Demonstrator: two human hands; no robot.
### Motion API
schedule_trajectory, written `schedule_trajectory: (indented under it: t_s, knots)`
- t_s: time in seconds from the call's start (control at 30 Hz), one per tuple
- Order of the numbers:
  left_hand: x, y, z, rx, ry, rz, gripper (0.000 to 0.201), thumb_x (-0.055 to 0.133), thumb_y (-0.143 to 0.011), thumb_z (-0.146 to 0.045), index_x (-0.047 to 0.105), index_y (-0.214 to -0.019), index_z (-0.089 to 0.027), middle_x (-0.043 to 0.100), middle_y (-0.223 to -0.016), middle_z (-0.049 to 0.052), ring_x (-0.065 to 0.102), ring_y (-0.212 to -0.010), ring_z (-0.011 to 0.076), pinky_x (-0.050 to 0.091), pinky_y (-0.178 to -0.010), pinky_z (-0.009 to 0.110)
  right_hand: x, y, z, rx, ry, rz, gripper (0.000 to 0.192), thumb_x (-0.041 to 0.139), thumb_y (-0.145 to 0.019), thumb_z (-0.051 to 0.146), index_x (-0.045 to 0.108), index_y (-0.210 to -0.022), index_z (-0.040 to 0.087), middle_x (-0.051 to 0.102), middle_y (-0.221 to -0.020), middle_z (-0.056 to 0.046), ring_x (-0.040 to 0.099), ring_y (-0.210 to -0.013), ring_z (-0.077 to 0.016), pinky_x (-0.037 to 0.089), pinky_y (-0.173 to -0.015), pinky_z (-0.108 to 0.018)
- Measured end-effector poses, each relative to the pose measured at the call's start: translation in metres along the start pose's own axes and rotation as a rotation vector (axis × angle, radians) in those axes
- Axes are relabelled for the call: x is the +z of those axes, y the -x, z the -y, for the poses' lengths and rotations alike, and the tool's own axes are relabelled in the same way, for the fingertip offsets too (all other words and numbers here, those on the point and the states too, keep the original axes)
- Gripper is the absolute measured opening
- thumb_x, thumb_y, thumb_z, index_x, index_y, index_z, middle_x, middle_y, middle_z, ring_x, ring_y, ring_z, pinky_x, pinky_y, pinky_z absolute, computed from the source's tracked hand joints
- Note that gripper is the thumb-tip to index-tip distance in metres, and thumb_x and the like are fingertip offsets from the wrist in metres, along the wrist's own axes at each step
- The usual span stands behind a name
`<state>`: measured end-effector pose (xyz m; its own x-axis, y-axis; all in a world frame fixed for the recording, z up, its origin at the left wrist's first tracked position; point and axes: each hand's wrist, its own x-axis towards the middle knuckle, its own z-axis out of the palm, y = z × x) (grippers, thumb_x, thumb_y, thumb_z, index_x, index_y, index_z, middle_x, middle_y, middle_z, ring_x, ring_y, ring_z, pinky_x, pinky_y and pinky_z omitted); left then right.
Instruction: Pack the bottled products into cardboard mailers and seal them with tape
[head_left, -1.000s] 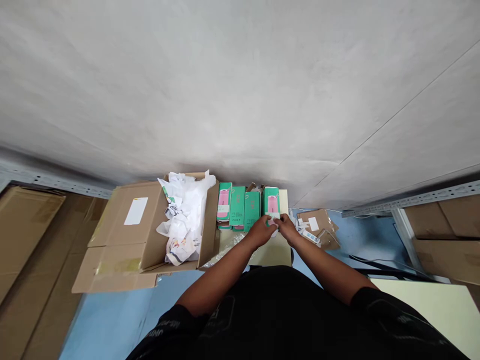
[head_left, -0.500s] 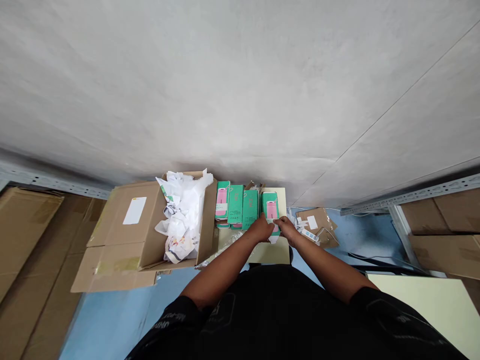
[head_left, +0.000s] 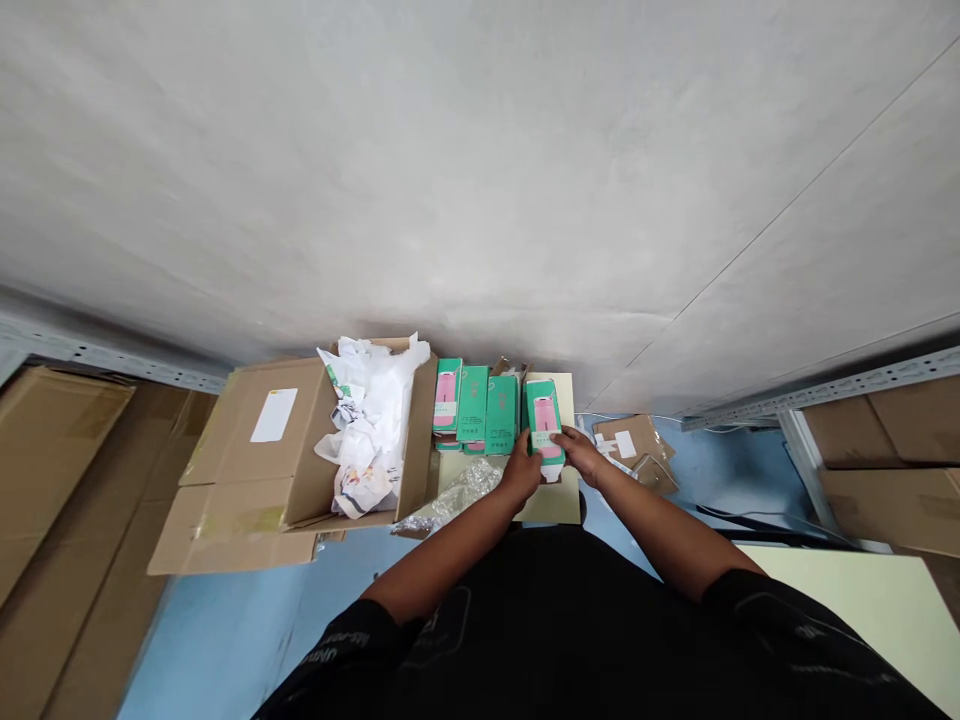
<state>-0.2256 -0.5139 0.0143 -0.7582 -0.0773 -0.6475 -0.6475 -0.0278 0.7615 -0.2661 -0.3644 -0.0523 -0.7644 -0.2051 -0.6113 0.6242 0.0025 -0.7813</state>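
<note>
One green carton (head_left: 545,424): likely light, stiff, crushable; best gripped along long sides.
Left hand (head_left: 523,469): pinches its left side.
Right hand (head_left: 580,453): pinches its right side.

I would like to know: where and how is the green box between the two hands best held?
Probably by its two long sides, toward the end nearer the body, with the left hand and right hand coming from opposite sides. The green box is long and narrow, so its width suits this hold. Avoid pulling the white piece at its near end.
</note>
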Motion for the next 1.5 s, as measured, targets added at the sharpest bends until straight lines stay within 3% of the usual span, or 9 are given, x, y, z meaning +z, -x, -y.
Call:
schedule_trajectory:
  t_s: [0.1,0.27,0.57,0.83,1.07,1.3,1.5]
  knots:
    - [0.0,-0.001,0.006,0.042,0.021,-0.006,0.06,0.055,-0.094,-0.029,0.04,-0.153,-0.026,0.049,-0.156,0.015,0.07,-0.105,0.0249,0.065,-0.075,0.039,0.001,0.009,0.007,0.025,-0.114,0.013,0.051,0.077,-0.075,0.046,0.066,-0.117,0.02,0.078,-0.1,-0.007,0.073,-0.08,-0.0217,0.059,-0.069,-0.033]
    - [-0.007,-0.006,0.006,0.106,-0.101,-0.07,0.061,0.062,-0.092,-0.031,0.044,-0.15,-0.022,0.059,-0.146,0.015,0.064,-0.122,0.0272,0.059,-0.094,0.039,0.005,0.024,0.024,-0.055,-0.174,0.004,0.048,0.079,-0.07,0.05,0.068,-0.108,0.021,0.079,-0.099,-0.007,0.075,-0.089,-0.0265,0.06,-0.078,-0.036]
    - [-0.033,0.0,-0.013,0.107,-0.041,0.04,0.06,0.069,-0.089,-0.044,0.051,-0.142,-0.023,0.07,-0.125,0.012,0.071,-0.096,0.023,0.061,-0.074,0.033,0.022,0.039,0.04,-0.103,-0.093,-0.015,0.047,0.077,-0.073,0.052,0.07,-0.108,0.022,0.079,-0.099,-0.008,0.074,-0.091,-0.0281,0.06,-0.079,-0.038]
    - [-0.052,-0.005,-0.014,0.187,-0.054,0.081,0.062,0.073,-0.085,-0.037,0.053,-0.142,-0.022,0.07,-0.128,0.013,0.071,-0.103,0.0235,0.058,-0.086,0.035,0.032,0.05,0.04,-0.142,-0.034,-0.106,0.065,0.081,-0.072,0.044,0.059,-0.13,0.025,0.073,-0.089,-0.002,0.069,-0.074,-0.0202,0.049,-0.057,-0.026]
    - [-0.065,-0.006,-0.014,0.215,-0.058,0.173,0.066,0.077,-0.081,-0.034,0.053,-0.142,-0.024,0.064,-0.14,0.015,0.069,-0.111,0.0267,0.06,-0.087,0.037,0.047,0.058,0.036,-0.175,-0.03,-0.109,0.067,0.077,-0.072,0.04,0.055,-0.135,0.03,0.072,-0.105,-0.002,0.069,-0.081,-0.0198,0.055,-0.068,-0.03]
    - [-0.07,-0.01,-0.017,0.164,-0.046,0.188,0.069,0.077,-0.081,-0.034,0.052,-0.146,-0.025,0.058,-0.141,0.015,0.07,-0.103,0.0247,0.062,-0.074,0.032,0.056,0.06,0.032,-0.236,-0.048,-0.153,0.067,0.075,-0.074,0.04,0.055,-0.138,0.031,0.072,-0.104,-0.002,0.069,-0.08,-0.0205,0.056,-0.069,-0.031]
    - [-0.073,-0.015,-0.024,0.067,0.027,0.264,0.067,0.073,-0.083,-0.031,0.051,-0.145,-0.022,0.058,-0.138,0.015,0.071,-0.089,0.0206,0.061,-0.064,0.031,0.063,0.055,0.031,-0.152,-0.071,-0.171,0.063,0.078,-0.074,0.043,0.057,-0.132,0.03,0.074,-0.1,-0.003,0.071,-0.08,-0.0215,0.059,-0.069,-0.034]
